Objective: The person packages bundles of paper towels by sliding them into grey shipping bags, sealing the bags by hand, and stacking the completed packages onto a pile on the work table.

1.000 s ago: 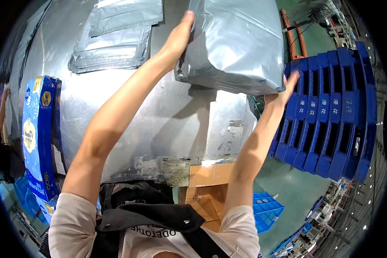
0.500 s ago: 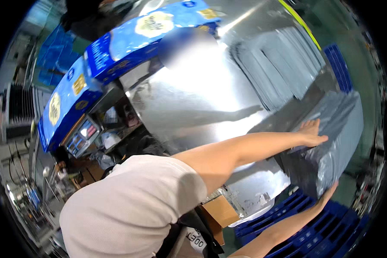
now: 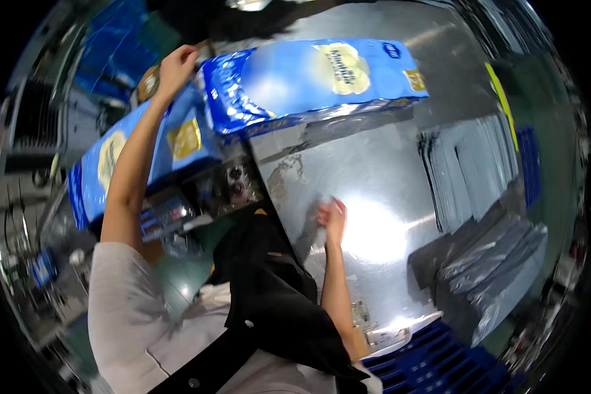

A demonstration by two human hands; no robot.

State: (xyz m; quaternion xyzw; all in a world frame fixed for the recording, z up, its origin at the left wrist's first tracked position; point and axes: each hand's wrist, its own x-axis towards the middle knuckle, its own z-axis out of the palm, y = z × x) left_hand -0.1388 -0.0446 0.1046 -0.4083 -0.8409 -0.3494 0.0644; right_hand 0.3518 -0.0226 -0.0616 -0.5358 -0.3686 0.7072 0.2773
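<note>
My left arm reaches across a blue plastic-wrapped pack (image 3: 152, 131) at the left. Beside the gap between it and a second blue pack (image 3: 302, 79), my left hand (image 3: 177, 69) has its fingers curled in. Anything those fingers hold is hidden. My right hand (image 3: 333, 220) hovers over the shiny metal table (image 3: 322, 164), its fingers loosely bent and slightly apart, with nothing seen in them. The second pack lies along the table's far left part. At the right, a grey plastic-wrapped bundle (image 3: 486, 269) lies apart from both hands.
Stacked grey plastic bags (image 3: 473, 171) lie on the table's right side, near a yellow edge strip (image 3: 503, 105). A blue pallet (image 3: 440, 358) stands below the near right edge. Blue sheeting (image 3: 115, 49) and machinery (image 3: 39, 125) are at the left.
Both hands have left the grey bundle. My left hand has swung far left to the blue packs, and my right hand has come back over the table. The view has shifted.
</note>
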